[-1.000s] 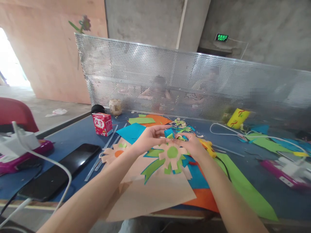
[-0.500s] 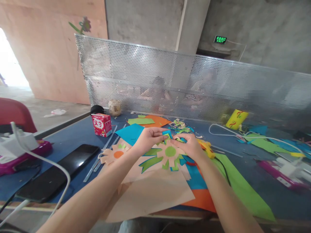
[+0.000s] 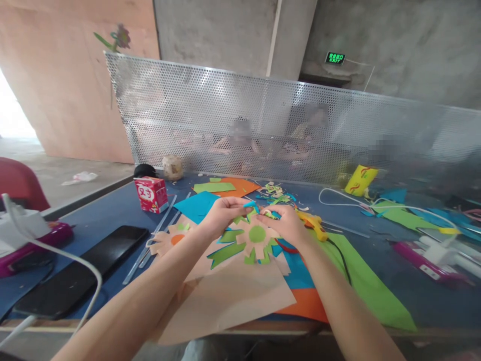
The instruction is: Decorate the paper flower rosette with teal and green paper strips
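Note:
A layered flower [image 3: 243,245] with beige petals, a green centre and green and blue pieces behind it lies over beige sheets. At its top edge, my left hand [image 3: 227,213] pinches a blue-and-green petal strip between thumb and fingers. My right hand [image 3: 286,223] is closed on the flower's upper right edge, where its fingertips partly hide the piece they hold. Just right of that hand sits a yellow glue gun [image 3: 312,224] with a black cord. A second beige flower with an orange centre [image 3: 176,239] lies left of my left forearm.
Sheets in beige [image 3: 233,296], green [image 3: 370,281] and blue [image 3: 199,205] spread over the table. Clear sticks [image 3: 150,240], a red box [image 3: 151,194], a black phone [image 3: 84,271] and a purple power strip [image 3: 428,263] lie around. A perforated metal screen [image 3: 210,110] stands behind, with people beyond.
The blue strip at my left fingertips now bends over more toward the flower's middle. Both hands keep their pinch. The whole view has shifted slightly.

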`<state>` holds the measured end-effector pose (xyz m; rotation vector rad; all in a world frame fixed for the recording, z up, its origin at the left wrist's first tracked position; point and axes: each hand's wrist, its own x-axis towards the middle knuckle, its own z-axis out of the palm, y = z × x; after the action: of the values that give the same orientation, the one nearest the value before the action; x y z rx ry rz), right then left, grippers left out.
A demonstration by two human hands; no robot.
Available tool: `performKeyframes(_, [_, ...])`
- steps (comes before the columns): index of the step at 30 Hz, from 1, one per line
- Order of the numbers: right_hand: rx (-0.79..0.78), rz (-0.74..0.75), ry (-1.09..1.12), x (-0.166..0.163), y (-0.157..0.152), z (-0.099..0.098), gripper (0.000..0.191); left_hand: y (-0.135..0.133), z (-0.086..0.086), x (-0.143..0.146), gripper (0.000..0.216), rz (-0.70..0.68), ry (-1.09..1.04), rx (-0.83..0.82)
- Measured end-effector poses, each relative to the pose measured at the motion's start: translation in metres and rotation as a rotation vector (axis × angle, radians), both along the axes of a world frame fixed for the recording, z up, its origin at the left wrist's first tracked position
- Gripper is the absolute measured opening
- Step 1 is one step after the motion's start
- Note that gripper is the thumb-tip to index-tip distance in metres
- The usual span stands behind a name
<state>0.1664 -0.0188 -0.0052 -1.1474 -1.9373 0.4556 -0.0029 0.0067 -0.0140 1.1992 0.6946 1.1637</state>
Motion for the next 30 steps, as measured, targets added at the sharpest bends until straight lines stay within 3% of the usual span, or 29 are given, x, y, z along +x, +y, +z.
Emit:
performKeyframes(24, [-0.077,0.018,0.079,0.0014,0.0034,-0.0020,0.025,-0.0086,0.0066,0.0025,0.027,0.026,-0.021,-0.027])
performKeyframes(30, [-0.066,0.016,0.079,0.0003,0.0011,-0.0002,0.025,-0.0086,0.0054,0.0039,0.023,0.100,-0.015,-0.013])
